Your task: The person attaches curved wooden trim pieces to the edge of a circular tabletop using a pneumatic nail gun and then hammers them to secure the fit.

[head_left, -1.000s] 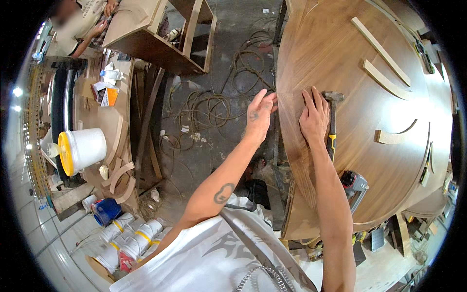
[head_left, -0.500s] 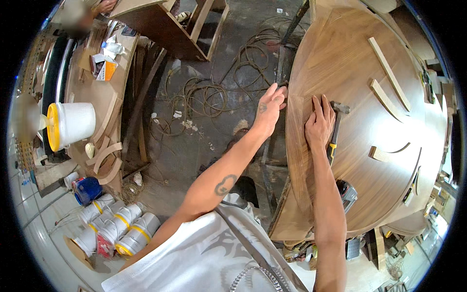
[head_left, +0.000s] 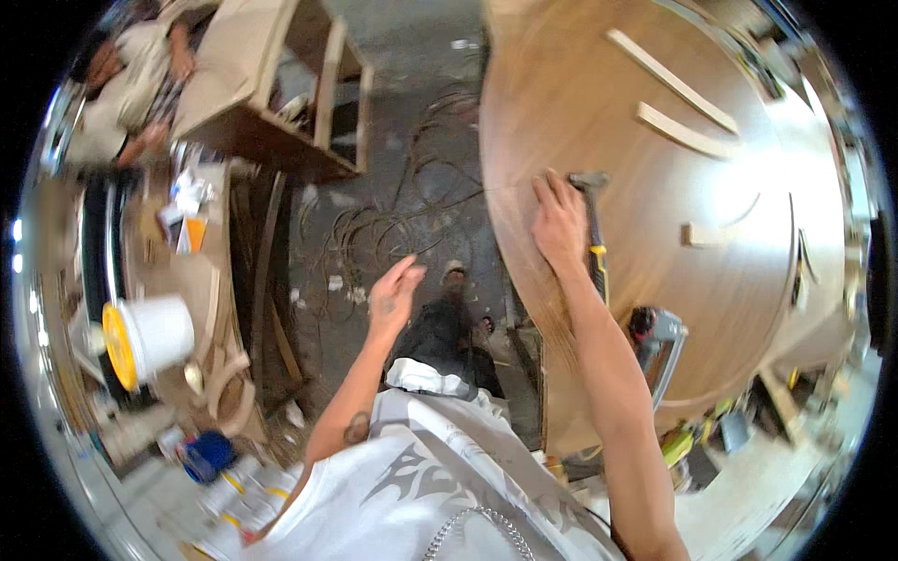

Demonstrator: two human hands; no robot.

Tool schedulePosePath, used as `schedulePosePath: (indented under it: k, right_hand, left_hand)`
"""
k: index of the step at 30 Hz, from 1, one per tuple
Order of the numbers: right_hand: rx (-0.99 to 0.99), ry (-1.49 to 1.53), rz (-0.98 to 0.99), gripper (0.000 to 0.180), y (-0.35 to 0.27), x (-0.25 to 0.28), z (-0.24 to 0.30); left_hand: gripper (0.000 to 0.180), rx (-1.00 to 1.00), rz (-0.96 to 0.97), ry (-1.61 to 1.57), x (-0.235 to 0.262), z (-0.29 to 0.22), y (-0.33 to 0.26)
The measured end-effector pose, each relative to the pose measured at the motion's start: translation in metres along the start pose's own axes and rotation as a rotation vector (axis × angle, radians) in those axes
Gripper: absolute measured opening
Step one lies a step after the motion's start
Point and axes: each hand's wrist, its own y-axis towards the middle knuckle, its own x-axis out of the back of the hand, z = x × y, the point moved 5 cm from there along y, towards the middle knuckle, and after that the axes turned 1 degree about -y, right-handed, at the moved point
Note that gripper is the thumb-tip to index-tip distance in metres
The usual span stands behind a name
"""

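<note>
My right hand [head_left: 560, 222] lies on the large curved wooden panel [head_left: 533, 103], palm down with its fingers stretched forward. Just right of it rests a hammer [head_left: 599, 252] with a black and yellow handle, its head beside my fingertips. Nearer my right forearm, a grey power tool [head_left: 664, 341], possibly a nail gun, sits on the panel. My left hand [head_left: 393, 297] hangs in the air over the floor, left of the panel and touching nothing. Its fingers are loosely extended, slightly blurred, with nothing seen in them.
Pale wood strips [head_left: 673, 82] lie on the panel's far right part. A brown wooden cabinet frame [head_left: 271, 103] stands at the far left, beside another person [head_left: 140, 84]. A white bucket with a yellow lid [head_left: 159, 338] rests on the left bench. Coiled hoses [head_left: 374, 224] cover the floor.
My left hand has left the panel's edge and moved left and nearer to me. My right hand stays on the panel beside the hammer. The whole view has shifted, and the other person shows more.
</note>
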Motion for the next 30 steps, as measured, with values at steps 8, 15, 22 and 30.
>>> schedulePosePath:
  k: [8, 15, 22, 30]
  right_hand:
    - [-0.069, 0.074, -0.067, 0.037, 0.003, 0.008, -0.002]
    - [-0.297, 0.123, -0.101, 0.039, -0.011, 0.02, 0.005]
    - [-0.748, 0.084, -0.101, 0.042, -0.023, 0.024, 0.079]
    - [-0.875, -0.031, -0.122, 0.06, -0.022, 0.005, 0.104]
  left_hand:
    - [0.043, -0.39, 0.376, 0.73, -0.002, -0.075, 0.069]
    - [0.077, -1.292, 1.044, 0.964, -0.108, -0.176, 0.173]
    - [0.076, -1.544, 1.421, 0.869, -0.135, -0.17, 0.217]
    - [0.071, -1.549, 1.51, 0.859, -0.153, -0.163, 0.21]
